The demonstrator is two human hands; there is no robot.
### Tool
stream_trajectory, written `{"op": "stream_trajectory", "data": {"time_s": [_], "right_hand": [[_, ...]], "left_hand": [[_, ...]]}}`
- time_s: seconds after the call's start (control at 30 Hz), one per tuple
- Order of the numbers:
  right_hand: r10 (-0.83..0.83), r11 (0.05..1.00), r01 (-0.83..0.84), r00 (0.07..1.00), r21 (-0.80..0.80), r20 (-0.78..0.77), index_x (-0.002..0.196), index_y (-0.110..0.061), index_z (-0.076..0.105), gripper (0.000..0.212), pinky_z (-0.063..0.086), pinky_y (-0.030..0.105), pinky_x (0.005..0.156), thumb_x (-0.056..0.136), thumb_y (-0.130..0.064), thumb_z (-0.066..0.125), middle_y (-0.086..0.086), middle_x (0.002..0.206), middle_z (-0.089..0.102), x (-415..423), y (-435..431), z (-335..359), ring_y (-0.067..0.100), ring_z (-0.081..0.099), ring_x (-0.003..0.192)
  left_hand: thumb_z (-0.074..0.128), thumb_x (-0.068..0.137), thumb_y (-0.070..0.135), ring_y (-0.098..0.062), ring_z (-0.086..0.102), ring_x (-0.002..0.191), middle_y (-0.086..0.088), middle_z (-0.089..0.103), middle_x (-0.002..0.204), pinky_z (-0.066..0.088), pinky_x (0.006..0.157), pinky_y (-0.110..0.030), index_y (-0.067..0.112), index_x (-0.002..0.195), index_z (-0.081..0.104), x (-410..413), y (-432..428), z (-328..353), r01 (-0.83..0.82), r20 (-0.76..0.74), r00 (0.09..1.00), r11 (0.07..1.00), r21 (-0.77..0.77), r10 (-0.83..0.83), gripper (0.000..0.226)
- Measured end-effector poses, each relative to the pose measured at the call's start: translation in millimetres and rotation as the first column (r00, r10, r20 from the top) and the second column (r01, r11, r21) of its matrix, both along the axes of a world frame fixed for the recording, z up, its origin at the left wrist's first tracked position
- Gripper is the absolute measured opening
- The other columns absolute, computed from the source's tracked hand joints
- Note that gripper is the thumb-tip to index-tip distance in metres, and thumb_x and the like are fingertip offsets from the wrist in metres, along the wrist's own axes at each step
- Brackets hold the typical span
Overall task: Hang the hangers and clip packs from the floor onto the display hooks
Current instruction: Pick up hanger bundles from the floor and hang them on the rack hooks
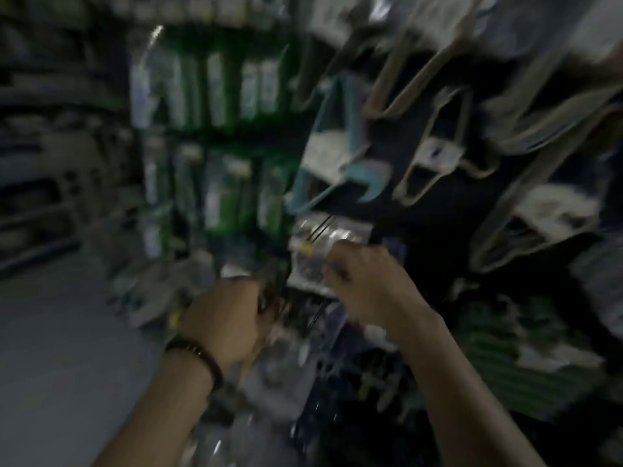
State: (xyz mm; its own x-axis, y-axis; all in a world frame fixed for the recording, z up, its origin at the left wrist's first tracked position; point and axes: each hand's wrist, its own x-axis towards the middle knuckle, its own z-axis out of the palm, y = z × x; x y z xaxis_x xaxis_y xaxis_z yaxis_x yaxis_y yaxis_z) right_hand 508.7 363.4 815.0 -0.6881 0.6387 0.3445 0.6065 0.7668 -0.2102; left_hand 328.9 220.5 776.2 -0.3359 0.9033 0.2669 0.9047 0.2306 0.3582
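Left hand [229,318], right hand [364,284]: grips tight around glossy, clear, blurred clip packs [313,261].

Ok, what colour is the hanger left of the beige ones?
The hanger is light blue; head view.

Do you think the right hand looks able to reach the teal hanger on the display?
Probably yes: the teal hanger hangs just above the right hand, nothing between, though that hand seems to pinch a clear pack.

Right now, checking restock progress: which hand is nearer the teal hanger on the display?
Right. The right hand, pinching a clear pack, is just below the teal hanger; the left hand is lower and farther left.
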Motion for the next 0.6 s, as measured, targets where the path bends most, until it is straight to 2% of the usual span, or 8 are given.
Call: {"op": "stream_trajectory", "data": {"time_s": [0.07,0.17,0.27,0.33,0.4,0.47,0.53,0.6], "right_hand": [[0.098,0.979,-0.087,0.994,-0.184,0.054,0.105,-0.027,0.059,0.020,0.055,0.039,0.058,0.105,-0.045,0.050,-0.008,0.082,0.063,-44.3,-32.8,-69.3,0.012,0.061,0.067],[0.256,0.892,-0.191,0.961,-0.409,0.108,0.094,-0.023,0.053,0.021,0.047,0.040,0.059,0.106,-0.040,0.052,-0.008,0.074,0.050,-95.7,-86.4,-165.6,0.012,0.049,0.062],[0.348,0.798,-0.194,0.922,-0.571,0.173,0.096,-0.020,0.060,0.020,0.049,0.035,0.067,0.101,-0.039,0.058,-0.007,0.076,0.059,-134.4,-129.9,-241.4,0.019,0.059,0.073],[0.384,0.751,-0.170,0.898,-0.638,0.213,0.100,-0.018,0.065,0.022,0.053,0.033,0.076,0.097,-0.039,0.060,0.001,0.092,0.073,-152.6,-145.7,-285.3,0.022,0.069,0.089],[0.435,0.690,-0.130,0.861,-0.712,0.264,0.099,-0.022,0.067,0.022,0.050,0.030,0.080,0.096,-0.042,0.060,0.002,0.100,0.074,-169.6,-153.0,-318.2,0.023,0.069,0.096],[0.488,0.644,-0.100,0.817,-0.758,0.307,0.083,-0.023,0.061,0.021,0.047,0.032,0.078,0.098,-0.038,0.062,-0.004,0.086,0.066,-190.9,-148.3,-345.3,0.023,0.064,0.089],[0.520,0.613,-0.096,0.796,-0.784,0.309,0.068,-0.023,0.045,0.036,0.050,0.039,0.075,0.100,-0.031,0.059,-0.005,0.070,0.051,-218.5,-135.1,-373.1,0.022,0.057,0.079],[0.508,0.609,-0.043,0.788,-0.792,0.348,0.075,-0.019,0.053,0.028,0.053,0.041,0.076,0.100,-0.030,0.057,-0.002,0.077,0.061,-249.5,-114.1,-406.9,0.022,0.061,0.080]], "left_hand": [[0.052,0.099,0.052,-0.021,0.069,0.074,0.004,0.069,0.079,0.052,0.060,-0.032,0.033,0.087,0.061,-29.5,-53.2,-60.8,-0.089,0.116,0.988,0.990,-0.109,0.102,0.024],[0.053,0.098,0.055,-0.022,0.072,0.086,0.005,0.074,0.091,0.059,0.072,-0.035,0.034,0.099,0.067,-60.1,-133.4,-145.5,-0.232,0.233,0.923,0.926,-0.297,0.306,0.025],[0.051,0.099,0.052,-0.025,0.070,0.092,0.005,0.072,0.099,0.059,0.077,-0.039,0.035,0.094,0.061,-83.7,-199.0,-215.1,-0.271,0.271,0.852,0.820,-0.504,0.448,0.020],[0.052,0.101,0.047,-0.028,0.069,0.099,0.002,0.072,0.109,0.057,0.080,-0.038,0.031,0.106,0.066,-95.7,-227.8,-245.5,-0.282,0.261,0.822,0.760,-0.586,0.506,0.022],[0.054,0.104,0.042,-0.027,0.071,0.100,-0.002,0.074,0.112,0.057,0.081,-0.036,0.025,0.116,0.069,-105.4,-245.0,-268.7,-0.282,0.276,0.794,0.730,-0.623,0.542,0.027],[0.053,0.104,0.042,-0.022,0.072,0.097,-0.001,0.076,0.108,0.059,0.083,-0.035,0.025,0.119,0.069,-116.8,-251.8,-289.0,-0.275,0.301,0.749,0.690,-0.670,0.591,0.027],[0.054,0.101,0.049,-0.016,0.072,0.093,0.007,0.075,0.104,0.060,0.084,-0.037,0.034,0.111,0.069,-134.2,-250.2,-311.5,-0.289,0.323,0.671,0.637,-0.715,0.667,0.023],[0.052,0.098,0.055,-0.011,0.070,0.089,0.013,0.074,0.100,0.061,0.082,-0.038,0.039,0.105,0.067,-155.0,-238.9,-341.3,-0.292,0.338,0.607,0.598,-0.746,0.719,0.023]]}}
